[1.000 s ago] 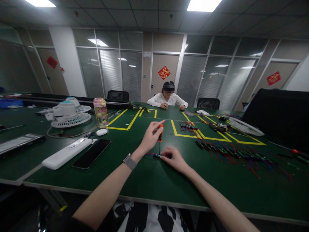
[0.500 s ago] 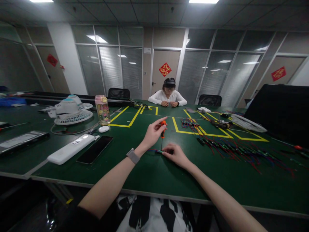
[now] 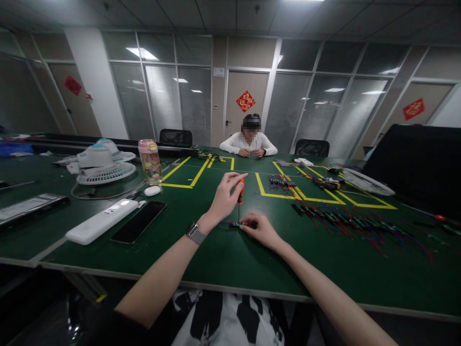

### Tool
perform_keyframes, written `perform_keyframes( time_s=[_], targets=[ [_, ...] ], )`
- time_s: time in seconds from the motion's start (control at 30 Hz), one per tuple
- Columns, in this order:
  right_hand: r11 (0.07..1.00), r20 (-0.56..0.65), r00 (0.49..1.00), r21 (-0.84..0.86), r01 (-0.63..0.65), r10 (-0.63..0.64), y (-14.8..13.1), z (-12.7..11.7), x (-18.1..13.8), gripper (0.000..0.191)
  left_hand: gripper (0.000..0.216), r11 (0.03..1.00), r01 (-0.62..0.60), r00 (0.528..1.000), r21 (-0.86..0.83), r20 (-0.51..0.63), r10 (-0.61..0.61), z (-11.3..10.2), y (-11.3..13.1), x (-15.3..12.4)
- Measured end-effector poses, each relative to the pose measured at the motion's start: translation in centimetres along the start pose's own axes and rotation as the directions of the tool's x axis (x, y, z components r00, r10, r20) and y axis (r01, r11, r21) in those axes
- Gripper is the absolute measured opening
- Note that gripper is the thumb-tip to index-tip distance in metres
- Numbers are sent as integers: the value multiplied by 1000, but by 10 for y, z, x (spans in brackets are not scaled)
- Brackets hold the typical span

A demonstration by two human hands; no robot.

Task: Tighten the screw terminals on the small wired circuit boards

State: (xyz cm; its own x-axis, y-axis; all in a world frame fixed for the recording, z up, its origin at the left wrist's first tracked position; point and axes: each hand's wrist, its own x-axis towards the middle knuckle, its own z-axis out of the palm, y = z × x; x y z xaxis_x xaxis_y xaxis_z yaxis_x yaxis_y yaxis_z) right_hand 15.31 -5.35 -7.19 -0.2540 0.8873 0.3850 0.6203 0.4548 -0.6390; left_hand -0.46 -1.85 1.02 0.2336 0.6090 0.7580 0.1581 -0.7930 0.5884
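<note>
An orange-and-black screwdriver stands upright in my left hand, whose fingers close around the top of its handle. Its thin shaft runs down to a small green circuit board lying on the table, with red and blue wires trailing off to the left. Thumb and fingertips of my right hand pinch the board's right end and hide part of it. Whether the screwdriver tip sits in a screw is too small to tell.
Right of my hands lie several wired circuit boards on the green table. To the left are a phone, a white power strip, a bottle and a fan. Across the table sits a person.
My left hand has shifted and turned slightly around the screwdriver handle, its fingers lying over the top. My right hand keeps its pinch on the board. The whole view has tilted slightly.
</note>
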Motion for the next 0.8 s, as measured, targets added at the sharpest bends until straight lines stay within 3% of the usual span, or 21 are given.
perform_keyframes(
  time_s=[0.1,0.27,0.43,0.6,0.73,0.8],
  targets=[
    [1000,5,1000,-5,1,-1,0,0,1,14,33,993,54,997,-104,67,-47,-1,-1,1],
    [1000,18,1000,-29,0,0,1,0,1,14,26,991,12,993,134,-122,4,-3,-1,1],
    [1000,29,1000,-26,4,-4,2,-1,1,14,32,994,73,995,-84,76,-66,-3,1,2],
    [999,15,1000,-34,6,-5,2,-1,1,14,29,990,-9,998,140,-61,18,-3,2,1],
    [1000,16,1000,-25,8,-7,-1,-3,1,15,36,988,102,992,-117,88,-92,-1,-4,2],
    [1000,12,1000,-24,-2,2,-2,-3,1,14,34,993,82,997,-81,20,-80,-1,-5,2]
  ],
)
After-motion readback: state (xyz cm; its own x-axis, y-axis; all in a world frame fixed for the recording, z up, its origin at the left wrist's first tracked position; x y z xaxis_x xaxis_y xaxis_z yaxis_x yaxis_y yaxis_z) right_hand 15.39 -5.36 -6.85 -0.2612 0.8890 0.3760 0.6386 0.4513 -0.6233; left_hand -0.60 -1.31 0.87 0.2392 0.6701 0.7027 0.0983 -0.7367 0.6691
